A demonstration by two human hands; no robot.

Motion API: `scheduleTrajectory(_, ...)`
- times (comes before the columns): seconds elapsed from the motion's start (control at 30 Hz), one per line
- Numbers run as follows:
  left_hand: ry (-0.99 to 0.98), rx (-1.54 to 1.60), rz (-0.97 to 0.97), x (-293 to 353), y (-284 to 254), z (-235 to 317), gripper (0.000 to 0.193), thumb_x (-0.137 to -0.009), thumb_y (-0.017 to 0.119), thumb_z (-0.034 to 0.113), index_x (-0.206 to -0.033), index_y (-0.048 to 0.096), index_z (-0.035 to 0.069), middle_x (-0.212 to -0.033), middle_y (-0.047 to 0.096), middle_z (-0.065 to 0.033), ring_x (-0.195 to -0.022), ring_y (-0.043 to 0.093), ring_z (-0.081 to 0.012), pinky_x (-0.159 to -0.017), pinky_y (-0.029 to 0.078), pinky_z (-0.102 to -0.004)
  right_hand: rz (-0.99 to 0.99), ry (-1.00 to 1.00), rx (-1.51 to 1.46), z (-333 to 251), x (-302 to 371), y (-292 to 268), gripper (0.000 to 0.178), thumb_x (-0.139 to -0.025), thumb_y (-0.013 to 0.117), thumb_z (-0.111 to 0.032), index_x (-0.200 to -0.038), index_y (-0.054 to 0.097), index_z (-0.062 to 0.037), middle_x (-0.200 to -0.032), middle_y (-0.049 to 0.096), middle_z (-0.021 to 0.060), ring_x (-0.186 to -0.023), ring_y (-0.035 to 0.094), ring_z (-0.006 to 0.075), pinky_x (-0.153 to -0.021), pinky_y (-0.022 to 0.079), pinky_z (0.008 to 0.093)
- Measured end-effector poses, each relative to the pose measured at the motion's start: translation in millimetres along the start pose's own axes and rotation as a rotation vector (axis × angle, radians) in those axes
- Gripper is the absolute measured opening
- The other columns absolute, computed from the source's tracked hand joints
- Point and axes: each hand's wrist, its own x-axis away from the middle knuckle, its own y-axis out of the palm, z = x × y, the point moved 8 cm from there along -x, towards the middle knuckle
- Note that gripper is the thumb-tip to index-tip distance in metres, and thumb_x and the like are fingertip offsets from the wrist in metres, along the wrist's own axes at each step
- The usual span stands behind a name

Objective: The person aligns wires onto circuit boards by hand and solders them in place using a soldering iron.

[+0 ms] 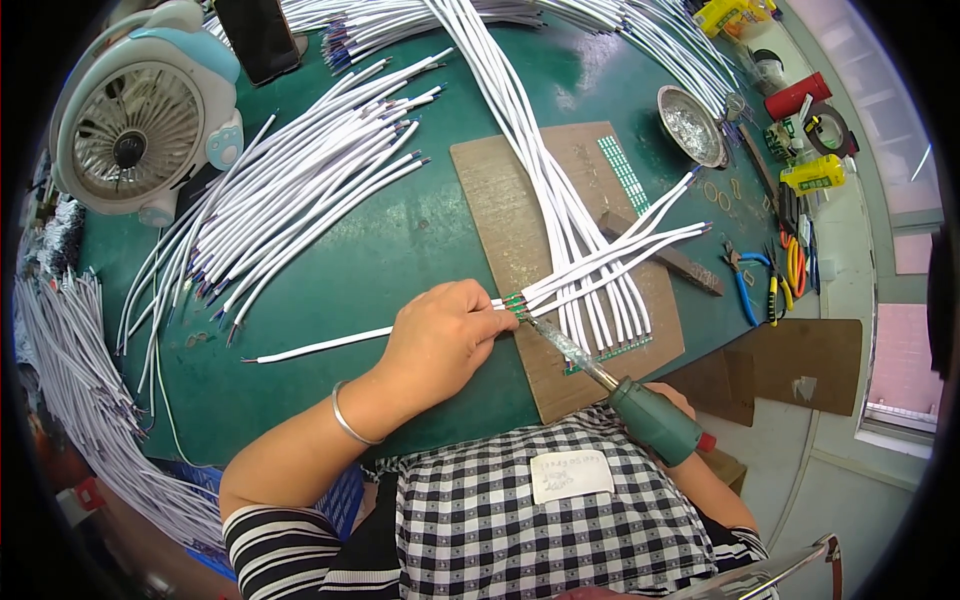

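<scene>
My left hand (445, 335) is closed in a pinch on a white cable (320, 346), its tip beside small green circuit boards (515, 303). My right hand (677, 398), mostly hidden behind the tool, grips a soldering iron (650, 415) with a green handle. The iron's metal tip reaches up to the boards close to my left fingertips. Further white cables (625, 260) run right from the boards. Under them, a long bundle of white cables (545, 170) crosses a brown board (490, 190), its near ends at a green circuit strip (625, 349).
Left stand a fan (130, 150) and a pile of white cables (310, 180). At the back is a phone (256, 40). Right are a metal bowl (690, 125), a green perforated strip (623, 175), a dark bar (660, 252), pliers (742, 285) and yellow packages (812, 175).
</scene>
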Motion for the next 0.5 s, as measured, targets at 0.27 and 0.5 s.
scheduleTrajectory(0.27, 0.056, -0.038, 0.044, 2, -1, 5, 0.022, -0.067, 0.065, -0.001, -0.084, 0.069, 0.011, -0.072, 0.053, -0.0041, -0.069, 0.055, -0.0228, -0.059, 0.046, -0.0337, 0.007, 0.031, -0.225, 5, -1, 3, 0.041, -0.074, 0.072, -0.011, -0.106, 0.053, 0.0076, -0.092, 0.064, 0.0167, -0.079, 0.065, 0.0256, -0.069, 0.053, 0.0309)
scheduleTrajectory(0.5, 0.063, -0.022, 0.050, 4, -2, 5, 0.022, -0.066, 0.064, -0.002, -0.085, 0.068, 0.011, -0.074, 0.052, -0.0046, -0.070, 0.055, -0.0233, -0.061, 0.046, -0.0339, -0.027, -0.046, -0.209, -4, -10, -5, 0.040, -0.073, 0.071, -0.013, -0.103, 0.055, 0.0085, -0.087, 0.064, 0.0168, -0.074, 0.066, 0.0263, -0.065, 0.053, 0.0310)
